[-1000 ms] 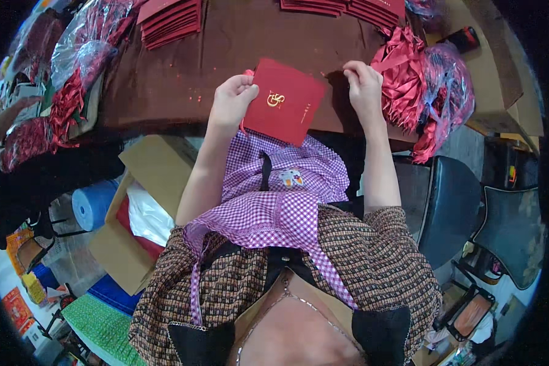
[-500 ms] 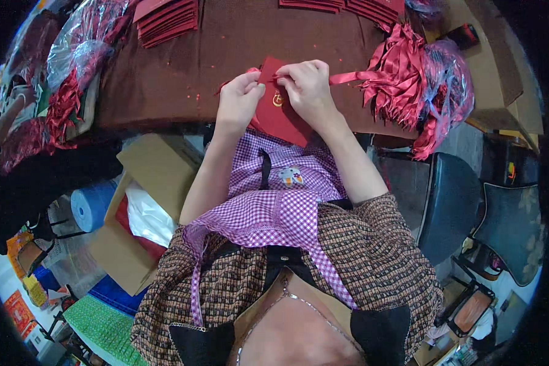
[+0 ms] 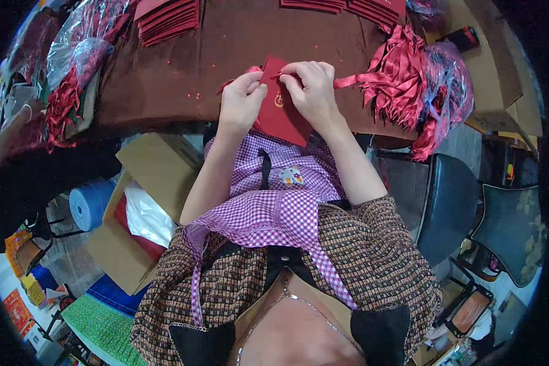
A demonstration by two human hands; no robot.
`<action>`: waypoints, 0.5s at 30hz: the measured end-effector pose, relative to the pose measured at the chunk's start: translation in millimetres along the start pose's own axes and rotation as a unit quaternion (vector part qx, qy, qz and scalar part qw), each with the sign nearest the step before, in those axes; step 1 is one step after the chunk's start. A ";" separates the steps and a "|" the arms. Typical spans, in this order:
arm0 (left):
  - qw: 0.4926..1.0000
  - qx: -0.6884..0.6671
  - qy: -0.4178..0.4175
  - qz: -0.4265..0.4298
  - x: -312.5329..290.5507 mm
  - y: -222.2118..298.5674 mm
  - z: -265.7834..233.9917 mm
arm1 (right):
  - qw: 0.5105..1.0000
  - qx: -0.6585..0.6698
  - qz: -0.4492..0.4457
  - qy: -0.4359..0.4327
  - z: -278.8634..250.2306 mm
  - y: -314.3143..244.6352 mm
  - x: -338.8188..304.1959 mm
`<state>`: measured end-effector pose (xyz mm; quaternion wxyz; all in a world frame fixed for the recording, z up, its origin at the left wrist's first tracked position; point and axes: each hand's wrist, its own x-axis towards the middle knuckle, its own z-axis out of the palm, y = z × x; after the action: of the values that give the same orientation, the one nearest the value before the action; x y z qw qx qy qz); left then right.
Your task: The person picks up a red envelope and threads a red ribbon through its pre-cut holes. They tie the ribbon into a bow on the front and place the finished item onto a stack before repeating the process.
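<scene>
A red folded card or envelope (image 3: 279,121) with a gold emblem is tilted between my two hands at the table's near edge. My left hand (image 3: 242,100) pinches its left edge near the top, fingers curled. On the other side, my right hand (image 3: 311,88) is closed, thumb and forefinger pinching a red satin ribbon (image 3: 349,80) against the card's upper part. The ribbon trails out to the right of that hand. Some red ribbon also shows left of the card, by my left fingers. The fingertips partly hide how the ribbon meets the card.
A heap of red ribbons (image 3: 396,79) lies to the right beside a plastic bag (image 3: 448,82). Stacked red cards (image 3: 168,21) sit at the far side of the brown-covered table (image 3: 244,36). An open cardboard box (image 3: 155,158) stands lower left. Another person's arm (image 3: 9,143) shows at the left.
My right hand has shifted slightly right, and the ribbon end beside it has moved with it. The other person's arm at the left has moved. My left hand still grips the card.
</scene>
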<state>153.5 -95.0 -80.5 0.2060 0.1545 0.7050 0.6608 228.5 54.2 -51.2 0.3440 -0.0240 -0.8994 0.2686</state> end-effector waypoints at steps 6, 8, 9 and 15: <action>1.000 0.006 0.004 0.015 -4.3 8.0 3.6 | 0.999 -0.014 0.026 -0.022 -0.9 -2.5 -0.4; 1.000 0.017 0.000 0.024 -3.8 6.3 2.2 | 1.000 -0.011 0.017 -0.020 0.1 -2.4 -0.3; 0.999 0.028 -0.004 0.032 -3.8 5.8 1.6 | 1.000 -0.009 0.008 -0.017 0.4 -2.4 -0.3; 0.999 0.045 -0.019 0.016 -9.7 24.6 3.6 | 0.999 -0.033 -0.027 -0.010 -3.3 -3.4 0.9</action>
<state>162.3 -94.6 -55.4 0.2015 0.1879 0.7274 0.6285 230.5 53.0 -46.9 0.3407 -0.0084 -0.9117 0.2297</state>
